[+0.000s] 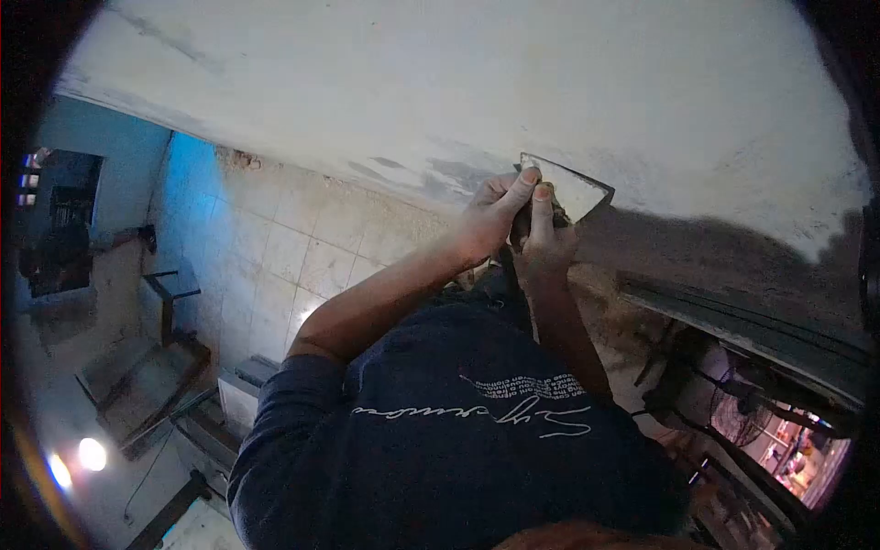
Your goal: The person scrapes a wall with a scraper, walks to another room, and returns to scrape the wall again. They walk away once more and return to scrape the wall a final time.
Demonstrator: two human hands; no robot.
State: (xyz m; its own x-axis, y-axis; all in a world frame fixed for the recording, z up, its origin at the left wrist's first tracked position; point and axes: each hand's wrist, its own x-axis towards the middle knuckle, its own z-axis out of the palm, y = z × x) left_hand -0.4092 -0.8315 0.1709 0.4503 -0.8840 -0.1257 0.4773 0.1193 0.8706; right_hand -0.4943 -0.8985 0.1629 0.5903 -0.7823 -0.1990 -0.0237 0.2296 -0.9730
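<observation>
Two hands (495, 215) (550, 236) grip the scraper (577, 194), and I'd keep its edge evenly pressed against the wall (440, 82) beyond them.

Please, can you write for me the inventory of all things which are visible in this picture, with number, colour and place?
flat plate: one, pale with dark edge, in both hands, by the wall
wall: one, whitish with grey patches, across the top
floor tiles: many, pale, left of centre
furniture: count unclear, dark frames, left side
bright lights: two, white, lower left
round fan grille: one, dark, lower right
lit area: one, pinkish, far lower right, contents blurred
shirt: one, dark blue with white lettering, lower centre
left hand: one, whitish-smeared, on the plate
right hand: one, whitish-smeared, on the plate
</observation>
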